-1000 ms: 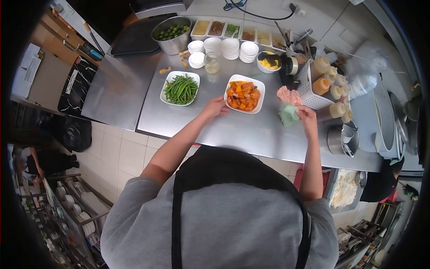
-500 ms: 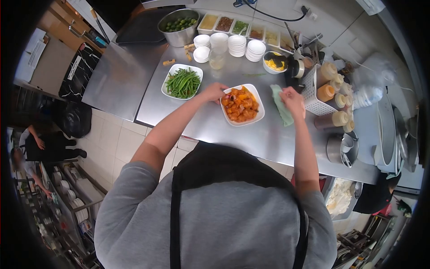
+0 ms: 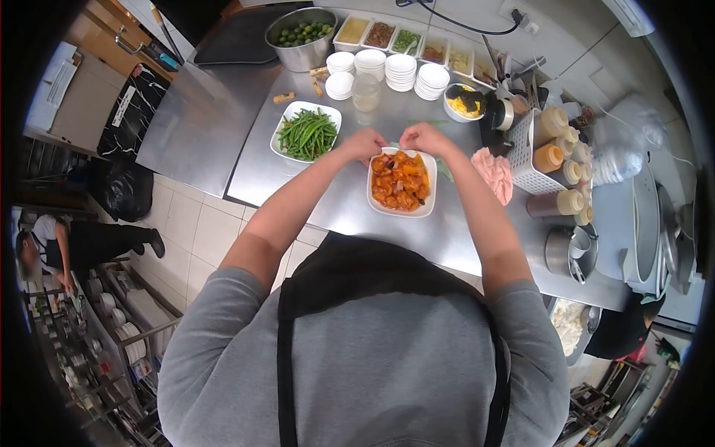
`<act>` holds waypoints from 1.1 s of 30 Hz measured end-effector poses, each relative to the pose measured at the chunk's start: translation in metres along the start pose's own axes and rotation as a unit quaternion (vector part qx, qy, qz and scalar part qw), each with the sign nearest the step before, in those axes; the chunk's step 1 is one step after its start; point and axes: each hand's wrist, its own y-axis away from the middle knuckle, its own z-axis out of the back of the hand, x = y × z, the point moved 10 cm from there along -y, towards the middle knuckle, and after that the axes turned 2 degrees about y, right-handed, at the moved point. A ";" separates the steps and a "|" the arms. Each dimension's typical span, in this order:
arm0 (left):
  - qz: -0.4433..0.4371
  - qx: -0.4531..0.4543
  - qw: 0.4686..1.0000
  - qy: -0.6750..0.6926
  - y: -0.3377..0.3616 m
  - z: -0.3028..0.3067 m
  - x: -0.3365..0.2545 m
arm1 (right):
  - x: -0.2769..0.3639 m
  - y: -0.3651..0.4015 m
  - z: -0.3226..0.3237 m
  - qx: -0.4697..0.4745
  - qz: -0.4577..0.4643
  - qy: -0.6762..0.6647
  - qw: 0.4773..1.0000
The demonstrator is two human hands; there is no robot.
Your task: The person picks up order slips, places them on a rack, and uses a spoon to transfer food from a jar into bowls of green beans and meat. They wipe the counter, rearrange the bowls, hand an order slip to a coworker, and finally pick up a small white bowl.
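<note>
At the far rim of the white dish (image 3: 430, 195) our left hand (image 3: 363, 143) and right hand (image 3: 421, 138) sit close together, fingers curled down; we cannot tell if they clamp the rim or just touch it; dish lies flat on the steel counter (image 3: 346, 205) right in front of us, heaped with orange saucy chunks; we judge it fairly heavy, stiff, breakable, rim maybe slick; best held at two opposite rims, kept level; near square, so no clear long axis; open side up, one edge facing us; plate of green beans (image 3: 307, 132) just left; pink cloth (image 3: 493, 173) just right; basket (image 3: 527, 171) of sauce bottles beyond.
</note>
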 end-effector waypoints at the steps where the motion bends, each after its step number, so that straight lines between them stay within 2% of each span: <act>1: -0.001 -0.010 1.000 0.001 -0.001 0.001 0.001 | 0.001 0.000 0.000 -0.001 0.000 0.000 1.000; 4: -0.014 -0.023 0.999 -0.029 -0.006 0.002 0.003 | 0.010 0.004 0.002 0.022 0.034 0.045 0.998; 7: -0.021 -0.035 0.999 -0.013 -0.010 0.004 0.007 | 0.005 0.016 0.014 0.040 0.008 0.075 0.996; 9: -0.032 -0.030 0.999 -0.029 -0.011 0.002 0.007 | -0.003 0.024 0.026 0.031 -0.056 0.029 0.998; 10: -0.043 -0.025 0.998 -0.045 -0.014 0.002 0.006 | 0.000 0.024 0.024 0.024 -0.052 0.033 0.998; 12: -0.059 -0.014 0.997 -0.047 -0.020 -0.001 0.010 | 0.023 0.017 0.024 -0.054 0.027 0.058 0.997; 13: -0.055 -0.018 0.996 -0.064 -0.017 -0.001 0.005 | 0.024 0.004 0.014 -0.040 0.095 0.097 0.990; 17: -0.064 -0.047 0.991 -0.106 -0.009 0.005 -0.006 | 0.045 0.002 0.002 -0.020 0.085 0.150 0.985; 19: -0.036 -0.050 0.996 -0.068 -0.007 0.003 0.003 | 0.040 0.004 -0.001 0.000 0.039 0.141 0.989; 25: -0.052 -0.069 0.993 -0.082 -0.011 0.002 0.006 | 0.035 -0.001 -0.001 0.029 0.032 0.155 0.987; 33: -0.074 -0.077 0.992 -0.068 -0.009 0.000 0.007 | 0.027 0.002 0.003 0.001 0.033 0.192 0.981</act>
